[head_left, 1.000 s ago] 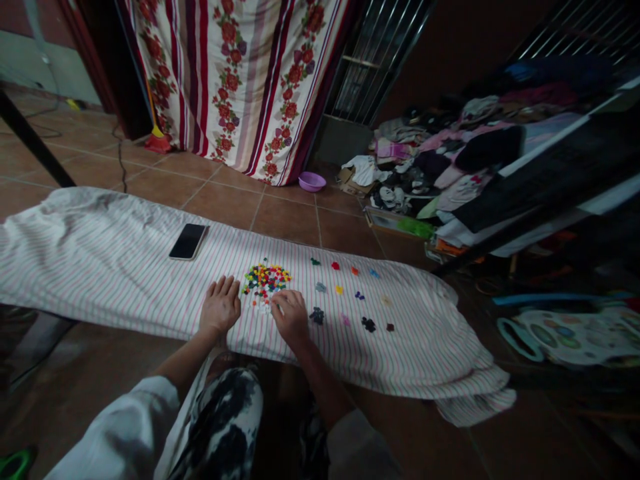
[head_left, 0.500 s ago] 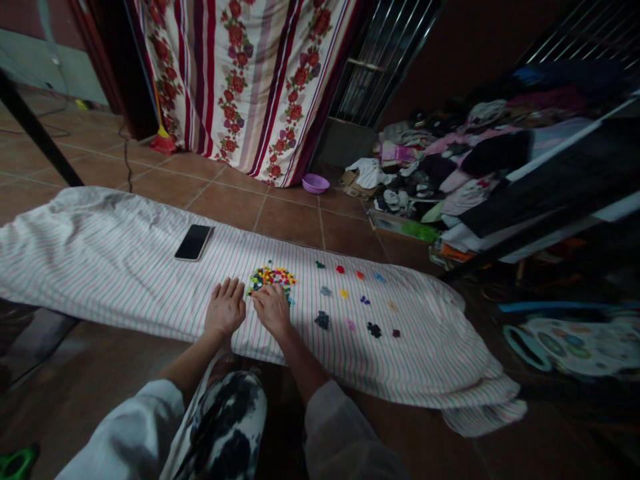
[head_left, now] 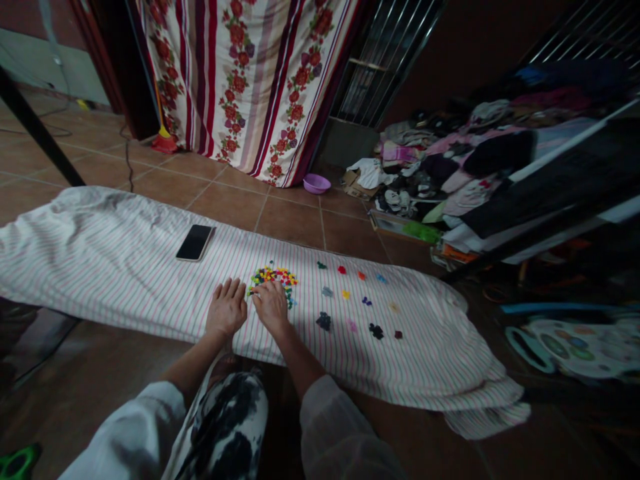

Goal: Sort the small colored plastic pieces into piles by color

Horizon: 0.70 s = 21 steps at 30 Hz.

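Head view, mixed pile: heap of tiny multicoloured pieces (head_left: 275, 275), chiefly yellow, red and green, spread on the table (head_left: 425, 360); material too small to tell.
Right hand: bare right hand (head_left: 271, 308), over the near side of the pile, fingers bent and drawn close together; whether a piece is pinched, cannot tell.
Left hand: bare left hand (head_left: 227, 310), just left of the pile, palm down, flat, fingers side by side.
Far row: dark green cluster (head_left: 321, 265), red cluster (head_left: 342, 269), orange cluster (head_left: 361, 275) and light blue cluster (head_left: 381, 279), right of the pile.
Middle row: grey cluster (head_left: 327, 292), yellow cluster (head_left: 345, 294), dark blue cluster (head_left: 367, 301) and beige cluster (head_left: 394, 307), right of the pile.
Near row: dark grey cluster (head_left: 323, 321), pink cluster (head_left: 352, 326), black cluster (head_left: 376, 331) and brown cluster (head_left: 398, 335), right of the pile and nearer the person.
Phone: black-screened rectangular phone (head_left: 195, 242), left of and beyond the pile.
Cloth: white cloth with thin pink and green stripes (head_left: 115, 260), beneath the pile.
Bowl: round purple bowl (head_left: 317, 183), on the floor (head_left: 290, 220) beyond the pile.
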Available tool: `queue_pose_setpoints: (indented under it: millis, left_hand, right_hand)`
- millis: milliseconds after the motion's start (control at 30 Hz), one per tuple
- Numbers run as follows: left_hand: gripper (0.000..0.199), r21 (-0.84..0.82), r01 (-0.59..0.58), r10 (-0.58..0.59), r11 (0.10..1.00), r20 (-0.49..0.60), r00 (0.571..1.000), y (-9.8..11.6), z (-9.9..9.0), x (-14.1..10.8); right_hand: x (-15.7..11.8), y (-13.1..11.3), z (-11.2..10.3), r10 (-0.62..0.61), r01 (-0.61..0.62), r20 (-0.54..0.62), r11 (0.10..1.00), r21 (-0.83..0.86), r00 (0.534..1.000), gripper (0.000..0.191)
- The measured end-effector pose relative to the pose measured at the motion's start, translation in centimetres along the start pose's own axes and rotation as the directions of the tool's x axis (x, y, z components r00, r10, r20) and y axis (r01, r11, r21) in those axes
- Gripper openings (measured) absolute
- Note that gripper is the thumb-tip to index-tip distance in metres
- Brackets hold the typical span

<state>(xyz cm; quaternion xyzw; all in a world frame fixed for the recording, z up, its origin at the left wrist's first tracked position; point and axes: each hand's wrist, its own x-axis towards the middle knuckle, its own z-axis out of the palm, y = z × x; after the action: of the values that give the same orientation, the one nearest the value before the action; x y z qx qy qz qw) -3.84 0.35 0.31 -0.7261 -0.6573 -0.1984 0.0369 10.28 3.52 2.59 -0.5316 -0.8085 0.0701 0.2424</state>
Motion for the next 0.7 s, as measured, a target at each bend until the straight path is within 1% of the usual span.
queue_pose_setpoints:
  millis: [133,267,433,533,700]
  left_hand:
    - [0.046,-0.009,0.003,-0.003,1.0,-0.001,1.0,0.0,-0.1,0.0]
    - [0.047,-0.012,0.005,-0.005,1.0,0.008,1.0,0.0,-0.1,0.0]
    - [0.047,0.003,0.003,-0.003,1.0,0.002,1.0,0.0,0.0,0.0]
    - [0.046,0.008,0.004,-0.004,1.0,-0.004,1.0,0.0,0.0,0.0]
    - [0.046,0.016,0.005,-0.005,1.0,0.007,1.0,0.1,-0.2,0.0]
  right_hand:
    - [0.2,-0.3,0.1,0.032,-0.032,0.024,0.999,-0.013,0.999,0.015]
    - [0.5,-0.7,-0.1,0.075,-0.073,0.073,0.997,-0.033,0.994,0.014]
    - [0.6,-1.0,-0.5,0.094,-0.086,0.104,0.993,-0.08,0.99,0.013]
    - [0.5,-1.0,-0.6,0.082,-0.075,0.093,0.994,-0.084,0.992,0.013]
    - [0.1,-0.8,-0.8,0.053,-0.05,0.033,0.997,-0.061,0.998,0.015]
